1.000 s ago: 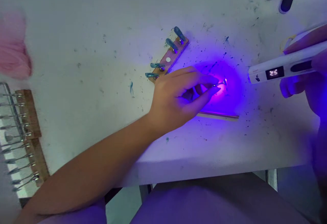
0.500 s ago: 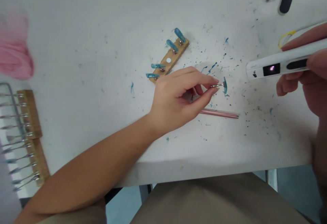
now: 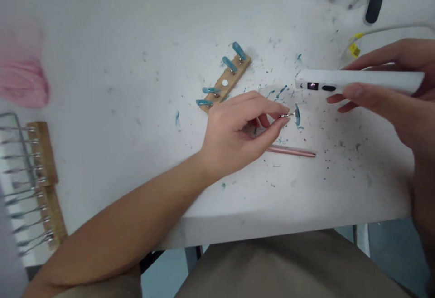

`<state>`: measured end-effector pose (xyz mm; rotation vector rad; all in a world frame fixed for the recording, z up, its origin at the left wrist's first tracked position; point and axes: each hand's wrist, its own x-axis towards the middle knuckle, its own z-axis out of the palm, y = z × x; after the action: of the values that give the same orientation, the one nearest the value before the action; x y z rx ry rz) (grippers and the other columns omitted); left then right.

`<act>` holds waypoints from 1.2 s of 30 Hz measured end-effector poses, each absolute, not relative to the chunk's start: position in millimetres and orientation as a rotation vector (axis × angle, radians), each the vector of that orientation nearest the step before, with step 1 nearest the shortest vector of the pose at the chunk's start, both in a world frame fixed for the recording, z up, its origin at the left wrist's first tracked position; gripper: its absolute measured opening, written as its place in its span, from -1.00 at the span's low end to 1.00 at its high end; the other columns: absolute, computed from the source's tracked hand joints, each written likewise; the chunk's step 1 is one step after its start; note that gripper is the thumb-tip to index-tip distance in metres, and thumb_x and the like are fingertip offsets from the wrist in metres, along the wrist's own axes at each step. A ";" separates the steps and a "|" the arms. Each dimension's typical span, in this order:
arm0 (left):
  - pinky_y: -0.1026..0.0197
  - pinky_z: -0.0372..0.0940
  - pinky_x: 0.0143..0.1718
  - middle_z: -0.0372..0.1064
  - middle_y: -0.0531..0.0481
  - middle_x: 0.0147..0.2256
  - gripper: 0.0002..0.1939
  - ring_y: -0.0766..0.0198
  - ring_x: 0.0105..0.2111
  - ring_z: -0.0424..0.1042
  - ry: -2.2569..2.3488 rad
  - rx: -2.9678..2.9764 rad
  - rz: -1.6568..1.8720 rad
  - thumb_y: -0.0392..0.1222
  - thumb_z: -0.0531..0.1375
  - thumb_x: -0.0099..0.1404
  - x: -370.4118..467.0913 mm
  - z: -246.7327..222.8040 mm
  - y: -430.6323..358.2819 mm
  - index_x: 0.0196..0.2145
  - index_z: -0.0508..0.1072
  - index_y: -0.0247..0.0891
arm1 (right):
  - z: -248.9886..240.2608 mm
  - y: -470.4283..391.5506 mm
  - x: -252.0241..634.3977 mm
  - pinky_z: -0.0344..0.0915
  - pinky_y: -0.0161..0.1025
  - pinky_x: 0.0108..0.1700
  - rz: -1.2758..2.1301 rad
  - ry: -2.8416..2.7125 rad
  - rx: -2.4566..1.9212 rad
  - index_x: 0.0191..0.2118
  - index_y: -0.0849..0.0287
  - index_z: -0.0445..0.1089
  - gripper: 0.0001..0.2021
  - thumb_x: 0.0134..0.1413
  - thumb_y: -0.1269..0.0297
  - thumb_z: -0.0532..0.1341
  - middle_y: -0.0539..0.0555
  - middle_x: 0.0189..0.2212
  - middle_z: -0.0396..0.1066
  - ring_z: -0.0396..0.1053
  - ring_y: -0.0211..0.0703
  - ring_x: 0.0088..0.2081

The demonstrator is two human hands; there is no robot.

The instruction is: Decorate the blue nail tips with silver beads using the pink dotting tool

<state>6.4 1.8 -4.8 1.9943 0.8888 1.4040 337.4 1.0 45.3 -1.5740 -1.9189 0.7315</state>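
Head view: wooden strip point(image 3: 234, 76) w/ four teal nail tips point(image 3: 229, 65) on surface point(image 3: 136, 62). My L hand point(image 3: 234, 132), nearer me than strip, has fingers pinched on metal stem point(image 3: 287, 115); teal tip point(image 3: 297, 114) at its end, R of strip. My R hand point(image 3: 397, 103), well R of strip, has fingers clamped on white handheld device point(image 3: 360, 79), apart from tip. Pink rod point(image 3: 294, 152), partly hidden by L hand, lies near side of strip, to R. Pink cloth point(image 3: 23, 82) well L of strip.

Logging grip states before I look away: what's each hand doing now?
Left hand: closed, pinching a metal stem with a blue tip.
Right hand: closed on a white lamp.
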 end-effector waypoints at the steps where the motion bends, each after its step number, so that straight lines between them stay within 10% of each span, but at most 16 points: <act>1: 0.28 0.44 -0.50 0.82 0.06 -0.30 -0.83 0.33 -0.45 0.64 0.895 2.006 1.401 -0.36 0.51 0.57 6.0 -5.2 1.6 -0.09 0.90 -0.10 | 44.3 2.5 338.9 0.49 -0.54 -0.04 0.712 -1.964 -1.579 0.48 0.00 0.93 -0.21 0.70 -0.63 0.60 0.07 0.19 0.73 0.70 -0.50 0.03; 17: 0.29 0.53 -0.42 0.83 0.06 -0.25 -0.89 0.33 -0.42 0.66 0.860 1.946 1.422 -0.32 0.50 0.61 7.7 -9.3 0.3 -0.02 0.84 -0.14 | 19.0 11.2 349.8 0.55 -0.10 0.28 0.093 -2.506 -1.333 0.48 0.05 0.77 -0.32 1.10 -0.46 0.21 0.13 0.27 0.67 0.69 -0.26 0.31; 27: 0.21 0.68 -0.33 0.85 -0.01 -0.13 -0.61 0.28 -0.29 0.77 0.986 1.575 1.409 0.29 0.59 0.68 14.0 -5.9 -9.8 -0.02 0.79 -0.08 | 41.0 -13.9 313.1 0.51 -0.26 0.15 0.207 -2.210 -1.109 0.32 0.10 0.83 -0.81 0.88 0.15 0.59 0.04 0.20 0.70 0.70 -0.41 0.19; 36: 0.20 0.79 -0.25 0.89 0.11 -0.20 -0.49 0.21 -0.29 0.85 0.913 0.894 1.156 0.20 0.90 0.20 29.7 22.9 -23.9 -0.18 0.81 -0.04 | 41.5 -35.6 285.7 0.72 -0.57 0.38 0.529 -2.155 -1.025 0.42 0.01 0.92 -0.74 0.84 0.29 0.59 -0.04 0.30 0.74 0.80 -0.48 0.29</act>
<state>29.7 -23.9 22.9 0.8944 0.9133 1.1564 285.7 -35.6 41.5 -1.0250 -2.1546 0.5293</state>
